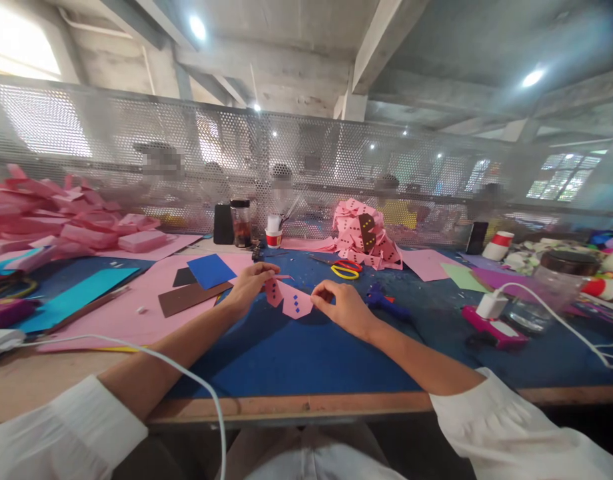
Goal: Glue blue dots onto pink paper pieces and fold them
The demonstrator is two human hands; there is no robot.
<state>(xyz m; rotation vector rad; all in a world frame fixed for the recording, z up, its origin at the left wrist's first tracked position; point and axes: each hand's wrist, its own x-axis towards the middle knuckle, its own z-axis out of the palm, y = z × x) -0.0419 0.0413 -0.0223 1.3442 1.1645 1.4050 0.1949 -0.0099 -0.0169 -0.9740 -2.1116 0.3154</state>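
Observation:
Both hands hold up a folded pink paper piece with blue diamond shapes on its faces, just above the blue table mat. My left hand pinches its upper left part, fingers closed. At its right edge, my right hand grips the paper between thumb and fingertips. To the right of that hand lies a dark blue glue gun. Yellow-and-red-handled scissors rest behind the hands. Left of my left hand are a blue sheet and a brown sheet on pink paper.
A heap of pink paper pieces stands at the back, and a larger pink pile fills the left. A jar and a paper cup stand near the perforated screen. A white cable crosses my left forearm. A pink power strip lies right.

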